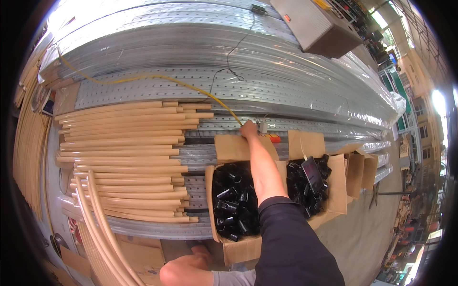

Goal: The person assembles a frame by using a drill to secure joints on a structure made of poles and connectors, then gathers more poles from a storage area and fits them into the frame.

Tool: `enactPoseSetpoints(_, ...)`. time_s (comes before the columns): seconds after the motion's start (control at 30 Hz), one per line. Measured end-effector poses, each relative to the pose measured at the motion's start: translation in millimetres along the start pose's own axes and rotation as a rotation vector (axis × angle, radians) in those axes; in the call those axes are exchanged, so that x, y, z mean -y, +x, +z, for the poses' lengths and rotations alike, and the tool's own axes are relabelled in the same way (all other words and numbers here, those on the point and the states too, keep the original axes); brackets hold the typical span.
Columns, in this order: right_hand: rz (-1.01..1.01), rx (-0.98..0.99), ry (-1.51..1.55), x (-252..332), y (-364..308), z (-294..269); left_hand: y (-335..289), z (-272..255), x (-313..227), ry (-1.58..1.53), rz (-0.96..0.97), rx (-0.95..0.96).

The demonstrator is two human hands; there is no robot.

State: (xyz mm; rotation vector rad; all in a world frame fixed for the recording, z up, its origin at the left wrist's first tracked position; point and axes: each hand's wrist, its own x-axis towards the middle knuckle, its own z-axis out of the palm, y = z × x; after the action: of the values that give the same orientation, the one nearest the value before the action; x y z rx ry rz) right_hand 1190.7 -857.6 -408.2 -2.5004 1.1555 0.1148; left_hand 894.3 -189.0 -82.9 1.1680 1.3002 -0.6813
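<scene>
My right arm, in a black sleeve, reaches forward over the cardboard boxes. At its end my right hand is closed at the near end of a yellow cable, its fingertips partly hidden. Just right of it are a white plug-like block and a small red-and-yellow piece. Below the forearm stands an open cardboard box with short black tubular fittings. A second box beside it holds more fittings, with a phone on a white cord lying on top. My left hand is out of view.
Tan pipes lie in a row at left, beside curved ones. Perforated metal beams, partly wrapped in plastic, stretch behind. A grey box-shaped case sits at the far right. A bent bare knee shows at the bottom.
</scene>
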Motion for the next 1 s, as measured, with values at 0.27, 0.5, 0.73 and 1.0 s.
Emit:
enactPoseSetpoints(0.27, -0.444, -0.15, 0.389, 30.3, -146.5, -65.0, -20.5, 19.1, 23.6, 0.12, 0.386, 0.071)
enactPoseSetpoints(0.5, -0.474, -0.422, 0.503, -94.7, -304.2, -167.7, -22.4, 6.6, 33.2, 0.146, 0.261, 0.052)
enactPoseSetpoints(0.73, -0.158, -0.39, 0.432, -232.1, -350.1, -184.6, 3.3, 18.2, 25.3, 0.125, 0.358, 0.115)
enactPoseSetpoints(1.0, -0.179, -0.342, 0.374, -260.5, -356.6, -165.0, 12.5, 18.1, 35.2, 0.139, 0.382, 0.133)
